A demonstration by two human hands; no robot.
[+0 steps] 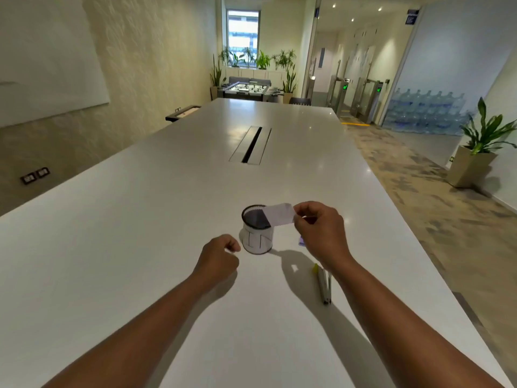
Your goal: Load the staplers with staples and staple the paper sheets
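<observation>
Small white paper slip point(279, 214) held above mesh cup point(257, 233).

The right hand point(319, 231) covers one end of the small paper slip point(278, 214) and all but a purple corner of something point(301, 241) lying beneath it. The slip hides part of the mesh cup's point(257, 233) mouth (its contents can't be made out). The pens point(324, 285) run under the right forearm. Both arms are cut off by the bottom edge.
</observation>
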